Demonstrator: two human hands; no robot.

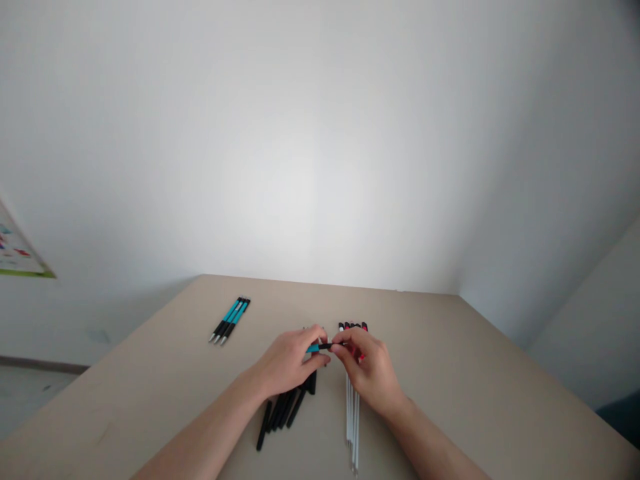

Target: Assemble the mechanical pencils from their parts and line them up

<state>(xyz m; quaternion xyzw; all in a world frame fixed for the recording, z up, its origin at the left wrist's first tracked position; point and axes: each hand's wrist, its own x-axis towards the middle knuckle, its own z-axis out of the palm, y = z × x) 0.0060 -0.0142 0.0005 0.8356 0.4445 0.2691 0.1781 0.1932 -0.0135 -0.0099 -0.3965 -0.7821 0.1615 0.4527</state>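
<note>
My left hand [290, 360] is closed round a pen with a blue barrel [313, 348] and a black end, held level above the table. My right hand [370, 373] pinches the black end of the same pen between thumb and fingers. Its very tip is hidden by those fingers. Under my left hand lie several black tubes [283, 408], partly covered by it. Beneath my right hand rest several thin white ink refills [353, 417], and small black and red pieces [355, 326] show just beyond its fingers.
Three blue and black pens [231, 321] lie side by side at the back left of the beige table [450, 380]. A white wall [320, 167] rises along the table's far edge. Part of a poster [17, 250] hangs at the far left.
</note>
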